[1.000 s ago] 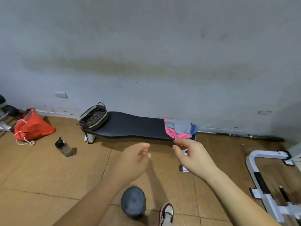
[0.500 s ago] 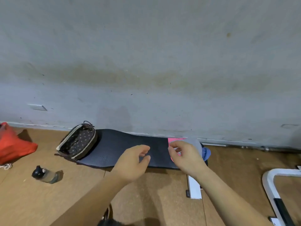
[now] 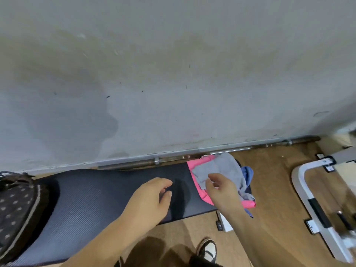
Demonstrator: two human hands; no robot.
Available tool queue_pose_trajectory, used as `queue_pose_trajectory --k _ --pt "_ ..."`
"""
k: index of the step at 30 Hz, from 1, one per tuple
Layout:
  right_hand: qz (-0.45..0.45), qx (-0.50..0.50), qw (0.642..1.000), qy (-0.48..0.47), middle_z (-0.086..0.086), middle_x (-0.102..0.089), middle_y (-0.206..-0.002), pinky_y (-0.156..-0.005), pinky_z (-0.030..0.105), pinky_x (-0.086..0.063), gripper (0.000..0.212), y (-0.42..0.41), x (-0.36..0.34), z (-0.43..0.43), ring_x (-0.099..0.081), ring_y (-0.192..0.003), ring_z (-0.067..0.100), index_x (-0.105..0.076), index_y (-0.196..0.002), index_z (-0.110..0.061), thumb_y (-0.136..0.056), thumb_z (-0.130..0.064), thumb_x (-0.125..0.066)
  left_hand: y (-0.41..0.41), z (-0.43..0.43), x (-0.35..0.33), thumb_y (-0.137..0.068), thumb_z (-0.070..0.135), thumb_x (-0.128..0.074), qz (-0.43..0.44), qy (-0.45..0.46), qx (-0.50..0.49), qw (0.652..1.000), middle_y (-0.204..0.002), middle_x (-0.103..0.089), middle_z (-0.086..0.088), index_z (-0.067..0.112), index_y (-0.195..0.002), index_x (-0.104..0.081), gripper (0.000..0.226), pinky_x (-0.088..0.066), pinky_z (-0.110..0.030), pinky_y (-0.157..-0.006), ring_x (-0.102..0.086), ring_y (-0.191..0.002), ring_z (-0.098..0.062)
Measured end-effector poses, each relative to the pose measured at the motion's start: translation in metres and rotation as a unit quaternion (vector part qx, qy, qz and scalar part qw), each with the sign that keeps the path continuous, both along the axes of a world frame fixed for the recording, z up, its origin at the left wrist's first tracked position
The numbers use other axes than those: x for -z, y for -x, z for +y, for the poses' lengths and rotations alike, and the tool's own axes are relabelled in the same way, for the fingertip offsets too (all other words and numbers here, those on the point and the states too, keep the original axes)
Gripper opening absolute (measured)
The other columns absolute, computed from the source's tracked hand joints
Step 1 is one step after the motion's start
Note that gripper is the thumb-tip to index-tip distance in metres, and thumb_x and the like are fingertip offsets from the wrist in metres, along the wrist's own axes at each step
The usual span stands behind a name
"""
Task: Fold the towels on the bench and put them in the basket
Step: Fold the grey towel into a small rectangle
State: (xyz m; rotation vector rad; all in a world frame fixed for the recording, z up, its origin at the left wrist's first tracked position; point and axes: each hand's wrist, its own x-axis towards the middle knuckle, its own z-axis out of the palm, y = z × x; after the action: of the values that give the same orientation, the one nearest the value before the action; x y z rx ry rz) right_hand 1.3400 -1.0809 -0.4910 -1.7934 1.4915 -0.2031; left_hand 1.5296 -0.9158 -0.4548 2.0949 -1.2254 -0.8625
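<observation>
A dark padded bench (image 3: 96, 197) runs along the wall. At its right end lies a pile of towels: a grey towel (image 3: 221, 170) on top, a pink towel (image 3: 198, 164) under it and a blue towel (image 3: 247, 173) at the far side. A dark spotted fabric basket (image 3: 15, 209) sits on the bench's left end. My right hand (image 3: 221, 193) hovers over the near edge of the pile with fingers loosely bent, holding nothing that I can see. My left hand (image 3: 152, 201) hangs relaxed above the middle of the bench.
A metal barbell (image 3: 231, 149) lies on the floor along the wall behind the bench. A white metal frame (image 3: 312, 193) stands on the wooden floor to the right. My shoe (image 3: 207, 249) is on the floor below the bench's front edge.
I have come closer to the bench, so it fills more of the view. Both hands now reach over it, the right hand down at the towel pile.
</observation>
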Motion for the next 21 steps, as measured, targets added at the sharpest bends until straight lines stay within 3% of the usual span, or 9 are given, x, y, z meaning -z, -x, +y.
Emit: queue_pose_trajectory --k 5,7,10,13,18,21 --pt "0.083 -0.034 0.995 0.046 0.004 -0.067 -0.123 -0.099 0.044 -0.052 0.036 0.013 0.142 -0.059 -0.065 -0.111 0.027 -0.068 -0.126 -0.018 -0.092 -0.03 -0.061 0.012 -0.045 0.136 -0.102 0.03 -0.057 -0.011 0.021 0.028 0.999 -0.126 -0.063 0.022 0.032 -0.136 -0.062 0.034 -0.051 -0.022 -0.1 -0.061 -0.11 0.002" --pt "0.125 -0.07 0.982 0.123 0.008 -0.063 -0.116 -0.09 0.046 -0.054 0.036 0.021 0.193 -0.072 -0.063 -0.106 0.033 -0.071 -0.121 -0.017 -0.086 -0.027 -0.068 0.023 -0.062 0.184 -0.101 0.026 -0.058 -0.009 0.051 0.038 0.998 -0.122 -0.065 0.019 0.027 -0.132 -0.066 0.032 -0.053 -0.028 -0.098 -0.062 -0.107 0.001" --pt "0.164 -0.135 0.934 0.289 0.011 -0.065 -0.102 -0.077 0.046 -0.056 0.036 0.038 0.253 -0.091 -0.061 -0.094 0.04 -0.077 -0.104 -0.017 -0.07 -0.025 -0.081 0.039 -0.079 0.243 -0.1 0.024 -0.058 -0.013 0.105 0.046 0.993 -0.118 -0.065 0.019 0.024 -0.127 -0.069 0.029 -0.054 -0.03 -0.094 -0.064 -0.101 0.001" --pt "0.175 -0.163 0.891 0.386 0.011 -0.062 -0.094 -0.068 0.045 -0.052 0.022 0.05 0.277 -0.108 -0.059 -0.086 0.041 -0.078 -0.091 -0.016 -0.069 -0.02 -0.079 0.05 -0.076 0.277 -0.098 0.024 -0.058 -0.032 0.148 0.048 0.987 -0.114 -0.064 0.021 0.024 -0.125 -0.07 0.029 -0.055 -0.03 -0.09 -0.064 -0.098 0.0" --pt "0.105 -0.106 0.898 0.414 0.008 -0.058 -0.085 -0.068 0.044 -0.044 0.006 0.059 0.243 -0.081 -0.055 -0.084 0.037 -0.065 -0.083 -0.016 -0.084 -0.022 -0.066 0.077 -0.032 0.265 -0.101 0.021 -0.06 -0.064 0.155 0.006 0.986 -0.12 -0.062 0.022 0.024 -0.129 -0.068 0.03 -0.05 -0.021 -0.098 -0.059 -0.11 0.004" --pt "-0.07 -0.076 0.918 0.382 0.001 -0.062 -0.083 -0.071 0.039 -0.043 0.007 0.056 0.192 -0.057 -0.056 -0.083 0.025 -0.059 -0.089 -0.017 -0.096 -0.019 -0.061 0.087 -0.021 0.236 -0.099 0.02 -0.063 -0.077 0.182 -0.006 0.98 -0.128 -0.058 0.02 0.023 -0.134 -0.064 0.035 -0.049 -0.022 -0.099 -0.057 -0.113 0.004"
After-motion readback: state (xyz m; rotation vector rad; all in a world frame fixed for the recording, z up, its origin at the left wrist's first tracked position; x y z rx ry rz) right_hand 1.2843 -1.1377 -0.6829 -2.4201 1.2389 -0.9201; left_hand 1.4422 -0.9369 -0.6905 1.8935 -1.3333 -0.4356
